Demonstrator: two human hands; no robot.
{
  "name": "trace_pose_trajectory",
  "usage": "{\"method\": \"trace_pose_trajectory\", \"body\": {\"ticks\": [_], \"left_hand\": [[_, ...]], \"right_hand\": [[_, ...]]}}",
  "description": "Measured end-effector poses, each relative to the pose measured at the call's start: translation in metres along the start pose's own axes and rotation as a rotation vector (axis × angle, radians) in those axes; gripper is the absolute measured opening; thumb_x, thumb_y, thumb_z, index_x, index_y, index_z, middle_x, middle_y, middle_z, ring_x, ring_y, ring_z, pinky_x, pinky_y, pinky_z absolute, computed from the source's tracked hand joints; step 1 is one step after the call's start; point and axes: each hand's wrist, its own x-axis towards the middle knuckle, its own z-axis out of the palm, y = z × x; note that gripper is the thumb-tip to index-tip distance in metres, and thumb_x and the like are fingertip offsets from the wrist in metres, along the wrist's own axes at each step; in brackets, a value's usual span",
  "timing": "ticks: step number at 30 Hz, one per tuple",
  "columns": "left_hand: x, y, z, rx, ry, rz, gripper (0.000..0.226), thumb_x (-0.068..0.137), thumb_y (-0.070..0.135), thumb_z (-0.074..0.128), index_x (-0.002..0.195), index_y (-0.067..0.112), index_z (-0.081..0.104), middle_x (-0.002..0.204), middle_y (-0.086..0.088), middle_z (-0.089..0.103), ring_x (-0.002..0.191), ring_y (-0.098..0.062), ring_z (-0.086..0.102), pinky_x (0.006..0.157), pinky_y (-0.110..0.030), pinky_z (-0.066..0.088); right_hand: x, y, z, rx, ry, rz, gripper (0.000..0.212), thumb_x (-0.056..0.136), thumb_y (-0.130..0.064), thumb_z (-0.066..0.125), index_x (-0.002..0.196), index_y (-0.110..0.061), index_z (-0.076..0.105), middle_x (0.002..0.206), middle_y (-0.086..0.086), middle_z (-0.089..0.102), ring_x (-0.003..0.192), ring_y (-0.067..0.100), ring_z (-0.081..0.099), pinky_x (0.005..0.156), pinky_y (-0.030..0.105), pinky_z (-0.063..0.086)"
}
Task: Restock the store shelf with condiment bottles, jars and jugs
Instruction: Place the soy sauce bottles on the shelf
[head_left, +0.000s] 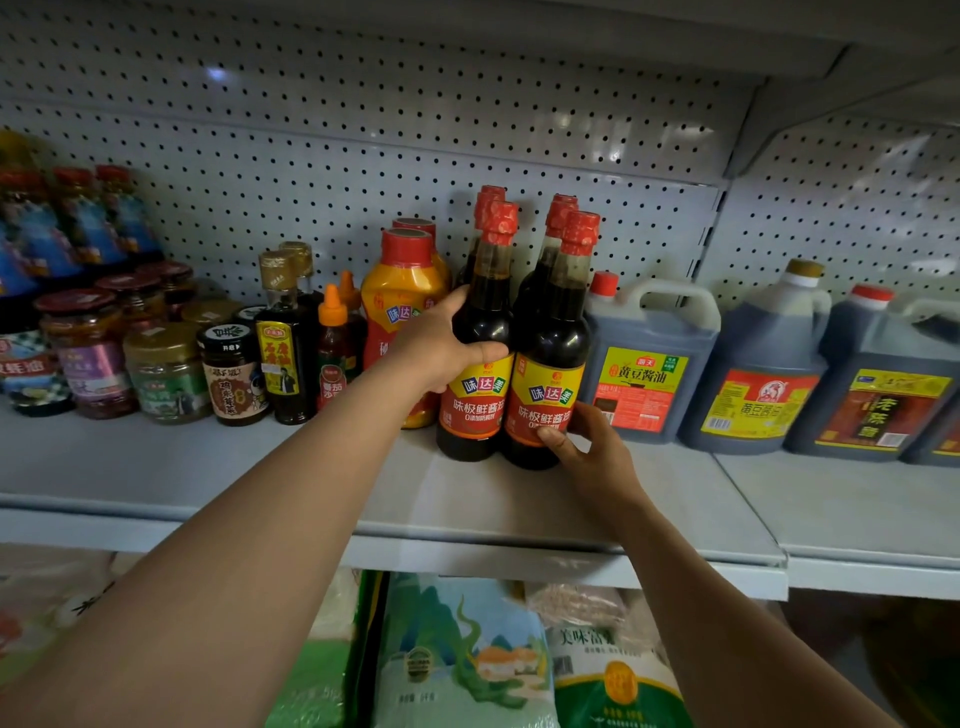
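Observation:
Two dark soy sauce bottles with red caps and yellow-red labels stand side by side at the middle of the grey shelf (208, 467). My left hand (441, 348) wraps around the shoulder of the left bottle (480, 322). My right hand (587, 447) grips the lower label of the right bottle (553, 343) with thumb and fingers. Two more bottles of the same kind stand right behind them. Both front bottles stand upright on the shelf.
Left of the bottles stand an orange squeeze bottle (402, 291), small sauce bottles and several jars (166, 371). To the right are three dark jugs (649, 364) with handles. A pegboard backs the shelf. Rice bags (457, 654) lie on the shelf below.

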Motion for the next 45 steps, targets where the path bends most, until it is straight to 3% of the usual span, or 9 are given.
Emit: {"method": "trace_pose_trajectory", "body": {"ticks": [5, 9, 13, 15, 19, 22, 25, 32, 45], "left_hand": [[0.001, 0.006, 0.000, 0.026, -0.010, -0.023, 0.092, 0.084, 0.034, 0.076, 0.155, 0.044, 0.017, 0.155, -0.002, 0.037, 0.127, -0.034, 0.051, 0.086, -0.050, 0.058], [0.004, 0.011, 0.004, 0.133, 0.020, -0.007, 0.088, 0.088, 0.036, 0.072, 0.156, 0.040, 0.016, 0.154, -0.004, 0.038, 0.128, -0.032, 0.050, 0.092, -0.047, 0.056], [0.013, 0.023, 0.004, 0.263, 0.015, -0.056, 0.089, 0.089, 0.038, 0.071, 0.157, 0.037, 0.015, 0.153, -0.008, 0.039, 0.119, -0.034, 0.057, 0.085, -0.045, 0.059], [0.016, 0.026, 0.000, 0.261, -0.011, -0.084, 0.088, 0.089, 0.035, 0.071, 0.157, 0.036, 0.015, 0.154, -0.008, 0.039, 0.114, -0.034, 0.061, 0.083, -0.045, 0.060], [0.020, 0.025, -0.008, 0.217, -0.059, -0.120, 0.089, 0.088, 0.032, 0.072, 0.157, 0.037, 0.015, 0.155, -0.009, 0.037, 0.111, -0.035, 0.064, 0.083, -0.044, 0.060], [0.023, 0.023, -0.011, 0.210, -0.075, -0.121, 0.090, 0.088, 0.033, 0.072, 0.157, 0.037, 0.014, 0.156, -0.009, 0.036, 0.103, -0.032, 0.068, 0.081, -0.042, 0.061], [0.024, 0.020, -0.014, 0.176, -0.098, -0.107, 0.092, 0.087, 0.032, 0.073, 0.157, 0.037, 0.013, 0.158, -0.009, 0.033, 0.106, -0.032, 0.067, 0.082, -0.042, 0.061], [0.027, 0.013, -0.019, 0.126, -0.147, -0.087, 0.093, 0.086, 0.030, 0.074, 0.156, 0.041, 0.013, 0.156, -0.010, 0.036, 0.104, -0.032, 0.067, 0.084, -0.045, 0.060], [0.021, 0.012, -0.019, 0.116, -0.140, -0.062, 0.090, 0.088, 0.027, 0.073, 0.156, 0.040, 0.015, 0.157, -0.008, 0.034, 0.114, -0.034, 0.063, 0.083, -0.043, 0.061]], "right_hand": [[0.001, 0.000, 0.001, -0.008, 0.026, 0.003, 0.057, 0.088, -0.040, 0.072, 0.137, -0.017, 0.053, 0.124, -0.004, 0.064, 0.113, 0.009, 0.058, 0.077, 0.011, 0.042], [0.004, 0.000, 0.002, -0.017, 0.041, 0.019, 0.058, 0.088, -0.043, 0.071, 0.137, -0.018, 0.053, 0.127, -0.002, 0.064, 0.117, 0.014, 0.059, 0.090, 0.027, 0.044], [0.007, -0.001, 0.004, -0.016, 0.052, 0.024, 0.058, 0.088, -0.044, 0.071, 0.137, -0.019, 0.053, 0.128, -0.001, 0.065, 0.117, 0.016, 0.060, 0.090, 0.029, 0.046], [0.009, -0.001, 0.005, -0.013, 0.048, 0.017, 0.056, 0.088, -0.045, 0.070, 0.136, -0.020, 0.055, 0.128, -0.002, 0.065, 0.116, 0.016, 0.061, 0.088, 0.025, 0.047], [0.012, -0.002, 0.005, -0.021, 0.028, -0.010, 0.052, 0.091, -0.042, 0.068, 0.137, -0.020, 0.057, 0.126, -0.005, 0.066, 0.110, 0.009, 0.061, 0.071, 0.003, 0.041], [0.014, -0.002, 0.005, -0.030, 0.013, -0.022, 0.049, 0.092, -0.041, 0.066, 0.136, -0.021, 0.058, 0.124, -0.006, 0.067, 0.106, 0.006, 0.060, 0.067, -0.001, 0.041], [0.016, -0.003, 0.007, -0.050, 0.022, -0.033, 0.045, 0.093, -0.042, 0.065, 0.135, -0.024, 0.060, 0.120, -0.009, 0.068, 0.104, 0.006, 0.060, 0.073, 0.005, 0.040], [0.022, 0.003, 0.009, -0.081, 0.025, -0.019, 0.047, 0.092, -0.049, 0.064, 0.136, -0.033, 0.059, 0.122, -0.010, 0.070, 0.111, 0.012, 0.063, 0.095, 0.036, 0.051], [0.022, 0.003, 0.011, -0.129, 0.132, -0.014, 0.051, 0.087, -0.052, 0.069, 0.132, -0.028, 0.065, 0.118, -0.006, 0.072, 0.107, 0.015, 0.066, 0.090, 0.035, 0.052]]}}
